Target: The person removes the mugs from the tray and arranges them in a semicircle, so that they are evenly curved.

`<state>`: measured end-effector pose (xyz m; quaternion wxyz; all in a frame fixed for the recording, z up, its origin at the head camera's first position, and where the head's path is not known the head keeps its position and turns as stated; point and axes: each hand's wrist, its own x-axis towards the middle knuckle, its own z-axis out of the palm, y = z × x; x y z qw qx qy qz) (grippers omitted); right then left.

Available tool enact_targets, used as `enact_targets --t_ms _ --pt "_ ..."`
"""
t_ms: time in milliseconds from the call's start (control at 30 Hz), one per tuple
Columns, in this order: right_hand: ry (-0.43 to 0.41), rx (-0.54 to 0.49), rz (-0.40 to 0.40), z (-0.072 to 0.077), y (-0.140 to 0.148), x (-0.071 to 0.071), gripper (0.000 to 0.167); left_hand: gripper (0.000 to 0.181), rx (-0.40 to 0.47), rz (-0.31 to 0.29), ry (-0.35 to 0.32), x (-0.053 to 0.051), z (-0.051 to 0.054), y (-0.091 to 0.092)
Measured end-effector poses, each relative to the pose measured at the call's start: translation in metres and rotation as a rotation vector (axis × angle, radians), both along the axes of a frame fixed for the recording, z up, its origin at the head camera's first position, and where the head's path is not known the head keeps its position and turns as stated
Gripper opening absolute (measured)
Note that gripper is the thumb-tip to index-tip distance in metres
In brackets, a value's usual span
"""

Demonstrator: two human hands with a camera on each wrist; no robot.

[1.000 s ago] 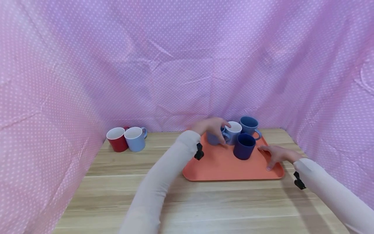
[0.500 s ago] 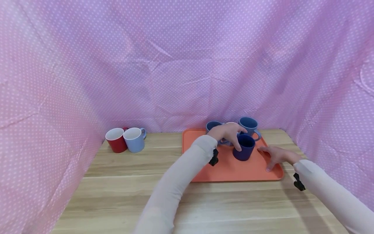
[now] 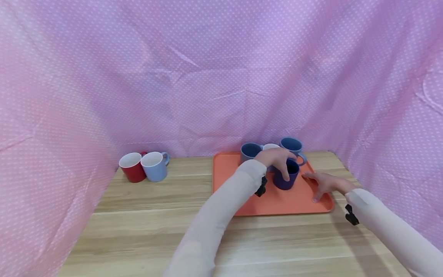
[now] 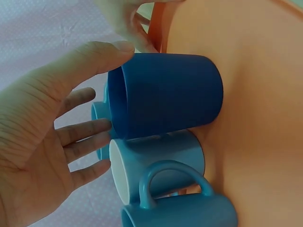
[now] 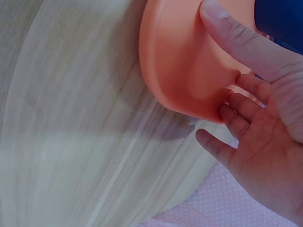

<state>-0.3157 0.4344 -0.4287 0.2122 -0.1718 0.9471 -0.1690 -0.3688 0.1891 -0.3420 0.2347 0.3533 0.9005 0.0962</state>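
My left hand (image 3: 278, 158) hovers at the mouth of a dark blue mug (image 3: 283, 181) on the orange tray (image 3: 273, 204). In the left wrist view its thumb lies by the near side of the rim, and the fingers are spread, fairly straight, beyond the mouth of the mug (image 4: 173, 94). Right behind stand a pale mug with a white inside (image 4: 120, 175), partly hidden by the hand in the head view, and two grey-blue mugs. At the tray's right side rests my right hand (image 3: 323, 184), thumb over the tray and fingers along its rim (image 5: 163, 97).
A red mug (image 3: 133, 174) and a light blue mug (image 3: 154, 171) stand close together at the table's far left. The wooden table (image 3: 145, 231) runs in front of the tray. Pink dotted cloth (image 3: 207, 77) hangs behind and on both sides.
My left hand has moved right, from the left grey-blue mug across the pale one to the dark blue mug. The right hand stays at the tray's edge.
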Motion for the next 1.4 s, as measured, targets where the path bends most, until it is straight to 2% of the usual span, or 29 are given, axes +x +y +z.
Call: enact_targets --t_ms 200,333,567,733,867,967,1167,1400 --pt "-0.008 0.007 0.005 0.0 -0.001 -0.003 0.105 0.087 -0.039 0.042 -0.043 -0.004 0.003 0.007" --pt "-0.006 0.015 0.01 0.001 -0.003 -0.004 0.105 0.086 -0.056 0.041 -0.018 -0.006 0.0 0.008" --pt "-0.014 0.024 -0.001 0.003 -0.007 -0.006 0.106 0.084 0.007 0.019 0.062 -0.007 -0.011 0.005" --pt "-0.011 0.03 -0.001 0.002 -0.008 -0.005 0.105 0.077 0.043 0.037 0.121 -0.005 -0.015 0.003" --pt "-0.02 0.029 0.011 0.001 -0.009 -0.005 0.105 0.075 0.031 0.057 0.133 -0.004 -0.017 0.005" --pt "-0.028 0.026 0.013 -0.001 -0.008 -0.004 0.105 0.075 -0.004 0.037 0.127 -0.003 -0.015 0.008" --pt "-0.017 0.032 0.001 -0.001 -0.003 -0.002 0.105 0.072 -0.094 -0.065 0.121 0.003 -0.004 0.011" --pt "0.005 0.031 -0.002 -0.001 0.0 -0.003 0.104 0.073 -0.175 -0.046 0.116 0.007 0.002 0.013"
